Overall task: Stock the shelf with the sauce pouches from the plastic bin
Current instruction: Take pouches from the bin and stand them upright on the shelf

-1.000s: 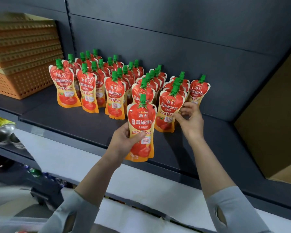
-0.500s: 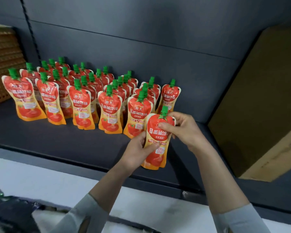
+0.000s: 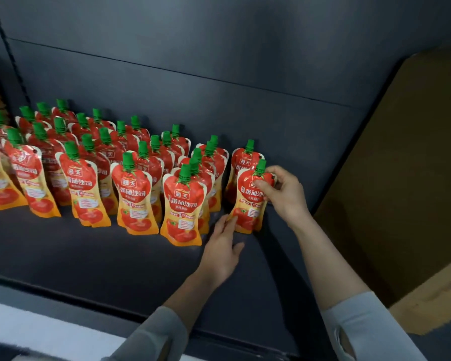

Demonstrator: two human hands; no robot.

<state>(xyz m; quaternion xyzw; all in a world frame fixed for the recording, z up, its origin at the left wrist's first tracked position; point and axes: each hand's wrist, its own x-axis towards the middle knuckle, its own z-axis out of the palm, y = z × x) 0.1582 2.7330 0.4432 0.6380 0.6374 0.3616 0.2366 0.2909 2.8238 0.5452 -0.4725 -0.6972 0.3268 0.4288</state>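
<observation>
Several red and orange tomato sauce pouches (image 3: 138,199) with green caps stand in rows on the dark shelf (image 3: 89,256). At the right end of the rows, one sauce pouch (image 3: 249,204) stands upright on the shelf in front of another pouch (image 3: 242,158). My right hand (image 3: 281,191) grips its upper part near the cap. My left hand (image 3: 223,246) rests on the shelf with its fingertips touching the pouch's lower left edge. The plastic bin is out of view.
A brown cardboard panel (image 3: 401,178) closes off the shelf on the right. A dark back wall (image 3: 193,74) rises behind the pouches. The shelf's front edge (image 3: 89,295) runs below my forearms, and a white strip (image 3: 50,329) lies beneath it.
The pouch, first held in my left hand at the shelf front, has moved right and back to the row's end. My left hand has let go and my right hand now grips its top.
</observation>
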